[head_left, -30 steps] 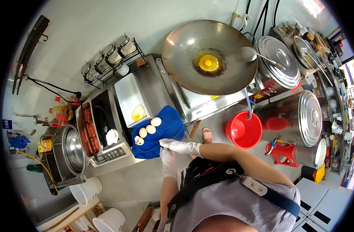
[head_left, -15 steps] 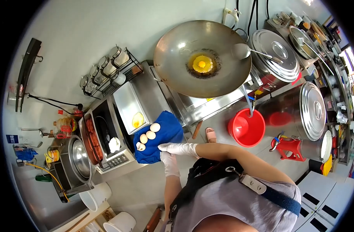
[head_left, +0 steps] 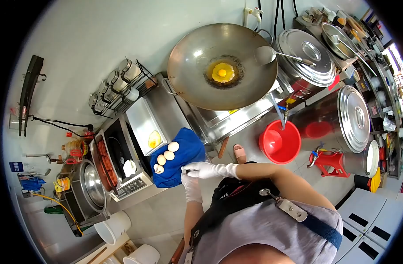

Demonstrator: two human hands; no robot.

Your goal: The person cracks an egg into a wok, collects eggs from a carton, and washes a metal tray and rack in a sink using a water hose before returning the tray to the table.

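Observation:
My white-gloved hands meet at the right edge of a blue cloth. My right hand has its fingers bent together against the left; a small dark patch shows between them, too small to name. My left hand is below, its fingers largely hidden. On the cloth, three whole eggs lie in a slanting row, with a broken eggshell at the lower end. Raw egg lies in the metal tray beside them. An egg with a round yolk sits in the large wok.
A wok spatula rests across the wok's right rim, its handle over a lidded pot. A red bucket stands on the floor below. Jars fill a wire rack by the wall. A glass-topped appliance is at left.
The view has shifted slightly. My right hand's fingers are more bent over the left hand. The eggs and shell stay on the cloth.

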